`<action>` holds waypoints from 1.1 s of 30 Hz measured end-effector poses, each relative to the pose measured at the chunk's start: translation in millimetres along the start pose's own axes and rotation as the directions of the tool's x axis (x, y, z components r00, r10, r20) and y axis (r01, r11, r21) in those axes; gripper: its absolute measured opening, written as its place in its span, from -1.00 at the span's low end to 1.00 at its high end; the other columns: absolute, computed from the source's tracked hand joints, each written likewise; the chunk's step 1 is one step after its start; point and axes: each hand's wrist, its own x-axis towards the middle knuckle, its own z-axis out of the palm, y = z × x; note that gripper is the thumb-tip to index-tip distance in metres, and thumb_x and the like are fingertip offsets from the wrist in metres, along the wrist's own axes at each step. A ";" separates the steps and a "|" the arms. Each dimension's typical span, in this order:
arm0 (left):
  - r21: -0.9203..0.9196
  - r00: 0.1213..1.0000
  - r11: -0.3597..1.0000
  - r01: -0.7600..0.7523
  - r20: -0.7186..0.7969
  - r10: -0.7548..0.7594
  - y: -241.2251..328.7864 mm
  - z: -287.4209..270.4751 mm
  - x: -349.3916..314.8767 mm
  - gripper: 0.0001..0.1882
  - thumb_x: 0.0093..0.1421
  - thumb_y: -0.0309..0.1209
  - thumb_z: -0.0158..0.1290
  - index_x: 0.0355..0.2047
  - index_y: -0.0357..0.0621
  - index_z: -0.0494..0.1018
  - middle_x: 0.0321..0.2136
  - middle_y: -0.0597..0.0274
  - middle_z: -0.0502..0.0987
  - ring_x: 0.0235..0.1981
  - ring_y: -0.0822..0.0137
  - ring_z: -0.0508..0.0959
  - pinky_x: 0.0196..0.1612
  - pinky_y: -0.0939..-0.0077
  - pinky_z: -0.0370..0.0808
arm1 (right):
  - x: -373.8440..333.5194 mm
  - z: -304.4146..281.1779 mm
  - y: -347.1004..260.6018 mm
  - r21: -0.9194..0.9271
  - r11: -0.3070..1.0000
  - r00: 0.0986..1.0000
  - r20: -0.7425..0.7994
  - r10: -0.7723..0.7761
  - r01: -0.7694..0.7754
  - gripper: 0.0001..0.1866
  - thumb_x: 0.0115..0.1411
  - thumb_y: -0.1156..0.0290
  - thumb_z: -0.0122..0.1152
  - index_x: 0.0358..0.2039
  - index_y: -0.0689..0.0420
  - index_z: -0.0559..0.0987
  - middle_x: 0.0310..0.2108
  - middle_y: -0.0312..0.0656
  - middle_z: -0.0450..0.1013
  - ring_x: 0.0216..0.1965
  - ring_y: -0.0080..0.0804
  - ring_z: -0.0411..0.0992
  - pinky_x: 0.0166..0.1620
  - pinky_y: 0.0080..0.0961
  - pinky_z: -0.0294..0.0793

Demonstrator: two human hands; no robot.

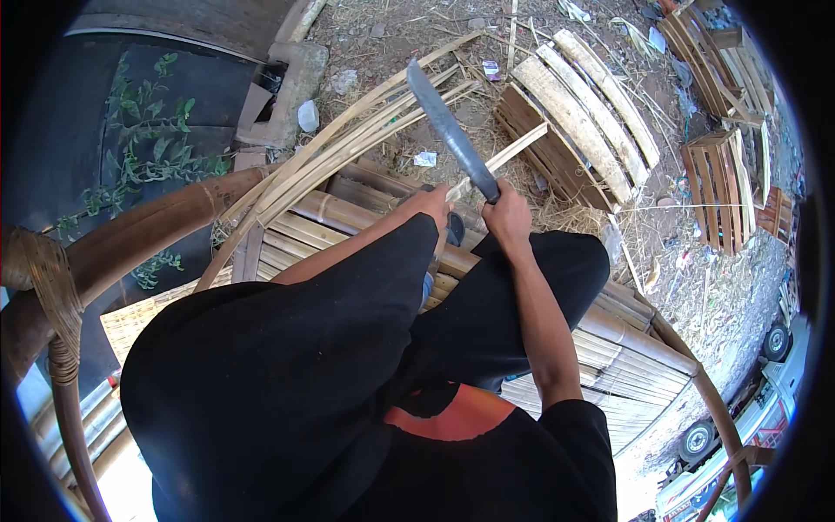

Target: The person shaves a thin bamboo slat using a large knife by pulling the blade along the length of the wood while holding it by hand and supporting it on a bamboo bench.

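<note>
My right hand [510, 214] is closed around the handle of a machete [446, 123], whose long grey blade points away and to the left. Just left of it, my left hand [430, 205] grips the near end of a pale bamboo strip [524, 145]. The strip stretches away to the right, and the base of the blade crosses in front of it. Whether the blade's edge touches the strip, I cannot tell. Both hands are above the front of a bamboo bench [648, 355], and part of the left hand's fingers is hidden.
Several long bamboo strips [348, 157] lean at the left beside a curved bamboo armrest [161, 209]. Wooden crates [557, 152] stand ahead on littered ground, with more crates [718, 187] farther right. A leafy plant [152, 143] grows by a dark wall. A parked vehicle [739, 426] is at lower right.
</note>
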 end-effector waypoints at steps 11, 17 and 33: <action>-0.060 0.998 0.997 -0.042 -0.054 0.038 -11.4 6.9 14.8 -0.65 0.27 -0.18 -0.06 -0.12 -0.22 0.33 -0.22 -0.27 0.49 -0.11 -0.21 0.45 -0.11 0.01 0.36 | -0.3 2.3 -16.5 0.008 0.999 0.999 0.014 0.049 -0.049 -0.71 -0.06 0.47 0.14 -0.25 0.11 0.52 -0.45 0.16 0.51 -0.32 0.18 0.50 -0.20 0.00 0.48; -0.037 0.997 0.997 -0.067 -0.046 0.066 -8.0 6.9 8.7 -0.68 0.26 -0.19 -0.04 -0.16 -0.20 0.32 -0.31 -0.26 0.52 -0.20 -0.24 0.51 -0.17 -0.05 0.41 | 22.8 10.1 17.0 0.079 0.982 0.973 -0.143 0.182 -0.172 -0.69 -0.05 0.46 0.12 -0.21 0.14 0.51 -0.45 0.19 0.51 -0.32 0.19 0.50 -0.19 0.04 0.46; -0.269 0.998 0.963 -0.008 0.053 0.023 -10.4 -4.1 0.8 -0.64 0.27 -0.14 -0.03 -0.08 -0.14 0.37 -0.24 -0.16 0.52 -0.13 -0.13 0.49 -0.10 0.09 0.39 | 73.4 0.3 73.3 0.028 0.931 0.899 -0.249 0.359 -0.364 -0.70 0.00 0.42 0.10 -0.19 0.10 0.50 -0.32 0.13 0.53 -0.23 0.17 0.49 -0.15 0.05 0.46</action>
